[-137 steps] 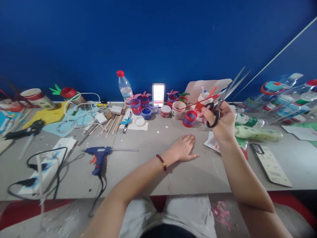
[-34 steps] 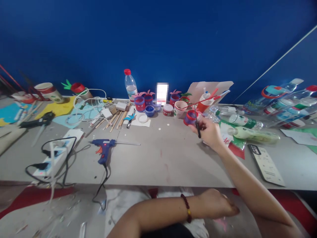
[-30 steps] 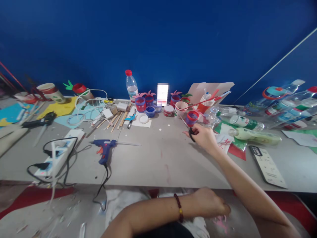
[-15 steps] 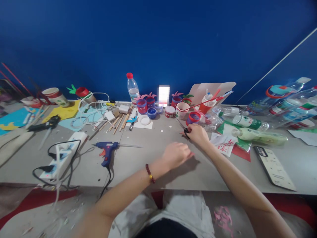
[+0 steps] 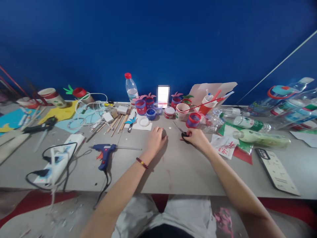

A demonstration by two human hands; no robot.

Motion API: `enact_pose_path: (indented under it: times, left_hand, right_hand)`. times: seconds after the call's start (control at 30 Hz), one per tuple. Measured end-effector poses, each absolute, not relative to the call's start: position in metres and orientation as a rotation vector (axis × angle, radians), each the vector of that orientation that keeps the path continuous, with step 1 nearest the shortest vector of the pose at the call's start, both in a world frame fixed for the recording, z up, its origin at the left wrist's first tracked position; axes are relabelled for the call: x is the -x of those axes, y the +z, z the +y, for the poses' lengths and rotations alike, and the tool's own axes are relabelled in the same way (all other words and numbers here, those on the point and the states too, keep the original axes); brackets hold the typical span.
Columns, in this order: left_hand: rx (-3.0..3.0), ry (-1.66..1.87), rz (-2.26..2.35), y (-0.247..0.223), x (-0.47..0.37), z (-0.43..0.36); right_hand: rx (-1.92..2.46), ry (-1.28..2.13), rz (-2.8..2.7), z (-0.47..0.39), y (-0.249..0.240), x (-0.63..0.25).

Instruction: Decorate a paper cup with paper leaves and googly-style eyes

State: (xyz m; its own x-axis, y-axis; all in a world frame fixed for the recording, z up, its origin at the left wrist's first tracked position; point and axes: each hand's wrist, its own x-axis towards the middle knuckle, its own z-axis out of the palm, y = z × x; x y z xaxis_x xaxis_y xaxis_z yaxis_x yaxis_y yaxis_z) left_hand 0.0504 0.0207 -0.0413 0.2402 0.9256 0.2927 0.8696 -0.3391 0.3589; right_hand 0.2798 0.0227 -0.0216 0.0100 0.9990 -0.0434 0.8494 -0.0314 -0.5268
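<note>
My right hand is closed on the black handles of a pair of scissors, which lie low over the table with their blades pointing away and to the left. Left of it, my left hand rests palm down near the tabletop, fingers forward and thumb apart, with nothing visible in it. Just beyond those fingers are a white lid on a paper sheet and an open pot of blue paint. A painted purple-and-red cup stands behind the scissors, beside a paper cup.
A blue glue gun lies to the left, near a power strip with cables. Wooden sticks and a bottle are further back. On the right are plastic bottles, a white packet and a phone.
My left hand has moved left and away from me, from beside the right hand toward the lid. The right hand keeps the scissors and has shifted slightly. The camera view has moved a little.
</note>
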Motion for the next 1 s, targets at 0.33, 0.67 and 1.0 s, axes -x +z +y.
enact_pose_path:
  times: [0.33, 0.67, 1.0]
  left_hand:
    - [-2.151, 0.735, 1.779, -0.038, -0.04, 0.021]
    - [-2.189, 0.74, 1.774, -0.037, -0.038, 0.022]
    - [-2.357, 0.621, 1.766, -0.035, -0.038, 0.022]
  right_hand:
    - [1.831, 0.531, -1.858, 0.021, -0.032, -0.287]
    - [1.796, 0.476, -1.886, 0.017, -0.036, -0.287]
    - [1.778, 0.373, -1.903, 0.016, -0.036, -0.284]
